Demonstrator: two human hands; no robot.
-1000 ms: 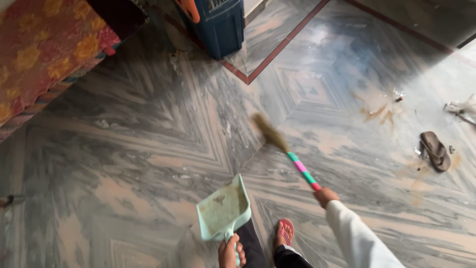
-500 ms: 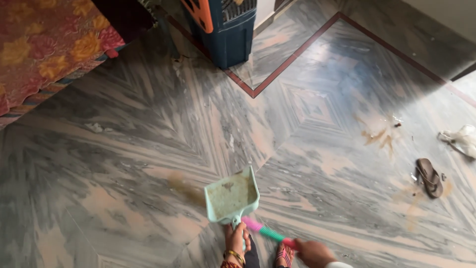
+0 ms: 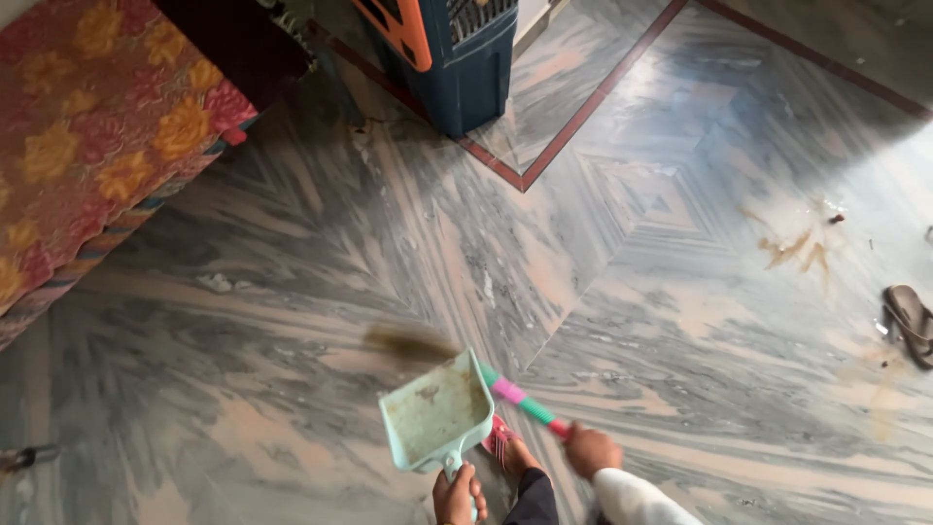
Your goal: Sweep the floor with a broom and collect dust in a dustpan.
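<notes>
Two hands share the work: the left hand (image 3: pixel 457 494) is clamped on the handle of a pale green dustpan (image 3: pixel 435 413), held just ahead of it, and the right hand (image 3: pixel 592 450) grips a striped broom (image 3: pixel 520 399) whose bristles blur beyond the pan. Sweeping goes best with the pan's lip flat on the marble floor (image 3: pixel 292 253) and short strokes toward it.

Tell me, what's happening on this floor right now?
A person is sweeping a marble floor. The left hand holds a pale green dustpan by its handle, some dirt already in it. The right hand grips a broom with a pink and green handle, its blurred bristles beside the pan's left edge. A brown sandal lies at far right.
</notes>
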